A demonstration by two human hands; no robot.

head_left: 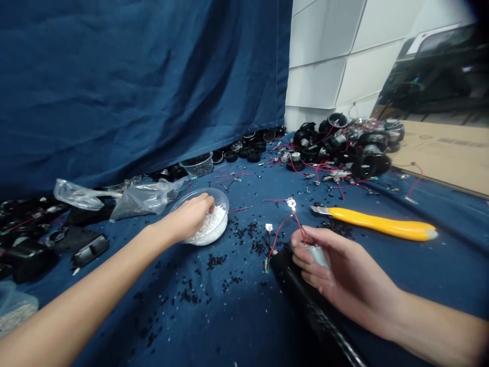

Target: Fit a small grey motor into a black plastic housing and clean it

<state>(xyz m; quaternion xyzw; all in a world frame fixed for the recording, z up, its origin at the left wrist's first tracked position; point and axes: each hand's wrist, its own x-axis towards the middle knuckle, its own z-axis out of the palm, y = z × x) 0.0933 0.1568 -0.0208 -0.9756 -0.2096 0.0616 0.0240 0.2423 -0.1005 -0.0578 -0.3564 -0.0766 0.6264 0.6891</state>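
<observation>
The left hand [191,216] was curled downward, its fingers dipping into white plastic pellets [208,227] that filled a clear round bowl [220,200]. The right hand [349,272] was narrowly closed, with its thumb and fingers pinching a small silver motor [318,256] in front of the palm. The motor sat above the blue cloth [114,86], just beside a long black rod [311,298] that lay diagonally toward the bottom of the view. Its long axis seemed tilted from upper left to lower right, though the fingers hid part of it. Thin red wires [298,224] rose from its upper end to a small metal tab [291,204], and another red wire curved down-left to a tiny green piece [266,265]. A yellow utility knife [382,224] lay to the right, its blade end pointing left. Black crumbs [216,261] were scattered across the cloth, while a heap of black motor parts [344,145] lay farther ahead, and plastic bags [145,199] lay beyond the bowl.
</observation>
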